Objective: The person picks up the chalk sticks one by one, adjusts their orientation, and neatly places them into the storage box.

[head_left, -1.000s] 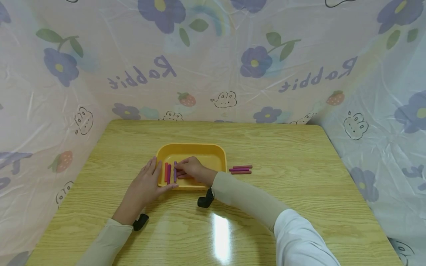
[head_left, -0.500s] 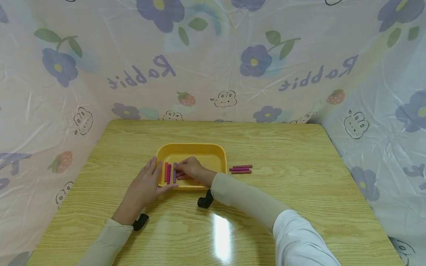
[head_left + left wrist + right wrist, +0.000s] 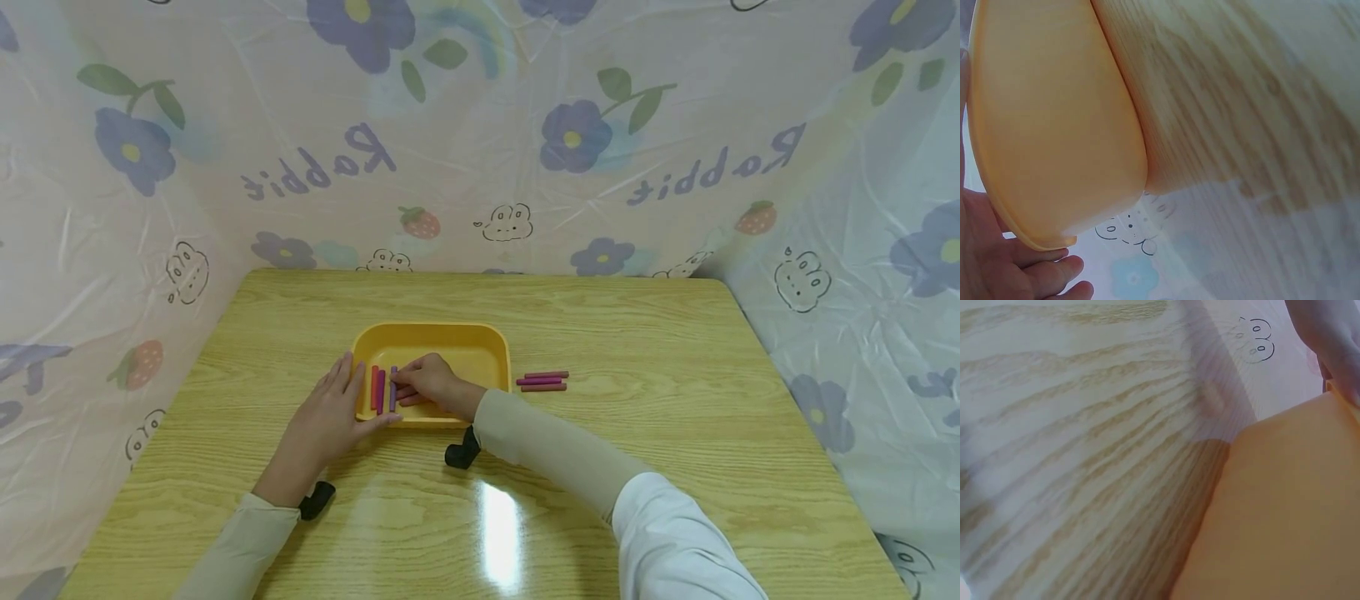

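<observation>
A yellow tray point(image 3: 450, 335) rests on the table with several slim crayon-like sticks in its left part. My left hand point(image 3: 321, 421) holds the tray's left end, fingers along the side and thumb at the front rim. In the left wrist view, its fingertips point(image 3: 1060, 272) lie at the outer edge of the tray wall point(image 3: 1060, 125). Reaching over the front rim, my right hand point(image 3: 437, 383) pinches a purple stick point(image 3: 393, 402) close over the tray floor. Left of it lie a red stick point(image 3: 374, 390) and a dark magenta stick point(image 3: 380, 398), side by side.
Three more sticks, brownish pink and magenta point(image 3: 551, 382), lie on the wood-grain table point(image 3: 645, 367) right of the tray. Black wrist mounts point(image 3: 462, 450) stick out below both wrists. A patterned curtain point(image 3: 480, 167) encloses the table's back and sides.
Between one second and half a second ago the purple stick shifts slightly down in the head view, with my right hand still pinching it. Otherwise both hands and the tray stay in place.
</observation>
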### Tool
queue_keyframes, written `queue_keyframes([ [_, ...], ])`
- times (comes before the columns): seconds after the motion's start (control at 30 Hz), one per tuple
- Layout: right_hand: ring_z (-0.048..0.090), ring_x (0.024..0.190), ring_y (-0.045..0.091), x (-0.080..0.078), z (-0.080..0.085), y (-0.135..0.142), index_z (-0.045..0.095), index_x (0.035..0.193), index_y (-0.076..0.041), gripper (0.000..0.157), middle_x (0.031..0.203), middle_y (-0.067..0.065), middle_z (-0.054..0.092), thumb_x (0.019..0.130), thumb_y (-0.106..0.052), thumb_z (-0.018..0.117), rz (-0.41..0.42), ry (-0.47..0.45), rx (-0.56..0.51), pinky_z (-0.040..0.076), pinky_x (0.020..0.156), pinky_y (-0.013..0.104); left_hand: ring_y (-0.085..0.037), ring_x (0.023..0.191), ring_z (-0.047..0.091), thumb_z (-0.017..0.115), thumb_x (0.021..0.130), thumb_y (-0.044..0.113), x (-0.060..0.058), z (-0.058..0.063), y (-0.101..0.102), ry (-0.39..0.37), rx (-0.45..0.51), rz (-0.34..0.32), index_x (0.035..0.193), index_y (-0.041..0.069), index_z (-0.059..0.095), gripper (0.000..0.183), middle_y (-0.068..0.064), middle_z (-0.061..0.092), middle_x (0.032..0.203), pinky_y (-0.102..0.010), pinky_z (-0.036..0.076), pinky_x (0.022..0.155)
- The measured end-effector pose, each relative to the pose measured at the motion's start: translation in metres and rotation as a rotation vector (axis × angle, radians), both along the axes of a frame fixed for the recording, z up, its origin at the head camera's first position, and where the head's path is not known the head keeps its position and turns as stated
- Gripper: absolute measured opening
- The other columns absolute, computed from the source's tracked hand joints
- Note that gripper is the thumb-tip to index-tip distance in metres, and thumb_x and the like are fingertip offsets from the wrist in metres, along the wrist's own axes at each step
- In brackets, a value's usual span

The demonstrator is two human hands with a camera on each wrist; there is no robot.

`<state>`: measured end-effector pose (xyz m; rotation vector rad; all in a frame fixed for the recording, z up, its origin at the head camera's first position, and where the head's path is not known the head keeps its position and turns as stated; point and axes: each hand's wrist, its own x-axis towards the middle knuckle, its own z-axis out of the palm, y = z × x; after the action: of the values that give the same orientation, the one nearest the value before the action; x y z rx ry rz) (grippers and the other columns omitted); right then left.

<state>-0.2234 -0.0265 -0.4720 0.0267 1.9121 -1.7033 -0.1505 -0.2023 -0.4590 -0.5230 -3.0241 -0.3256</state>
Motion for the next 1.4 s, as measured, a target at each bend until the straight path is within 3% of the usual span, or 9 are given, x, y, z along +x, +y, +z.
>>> queue_keyframes([
  [0.6,0.069,0.077,0.028,-0.0017,-0.0028,-0.0007,0.069,0.095,0.006,0.02,0.084,0.019,0.069,0.09,-0.012,0.062,-0.008,-0.008,-0.008,0.056,0.065,0.036,-0.04,0.136,0.018,0.043,0.076,0.079,-0.0004,0.0011,0.001,-0.02,-0.006,0.007,0.141,-0.006,0.031,0.108,-0.028,0.017,0.148,-0.053,0.022,0.107],
  [0.9,0.069,0.07,0.021,-0.0004,-0.0009,-0.0002,0.069,0.09,0.004,0.017,0.078,0.013,0.069,0.091,-0.011,0.06,0.001,0.006,0.0,0.056,0.061,0.03,-0.04,0.136,0.018,0.042,0.075,0.079,-0.0009,0.0012,0.0007,-0.036,-0.005,0.011,0.142,-0.006,0.03,0.109,-0.029,0.016,0.148,-0.053,0.022,0.107],
  [1.4,0.069,0.075,0.028,-0.0003,-0.0007,0.0,0.067,0.098,0.008,0.024,0.086,0.02,0.068,0.092,-0.013,0.059,-0.014,0.008,-0.041,0.056,0.063,0.035,-0.04,0.136,0.018,0.042,0.076,0.079,-0.0001,0.003,0.0014,-0.035,-0.002,0.01,0.142,-0.006,0.032,0.108,-0.029,0.016,0.148,-0.053,0.022,0.107],
])
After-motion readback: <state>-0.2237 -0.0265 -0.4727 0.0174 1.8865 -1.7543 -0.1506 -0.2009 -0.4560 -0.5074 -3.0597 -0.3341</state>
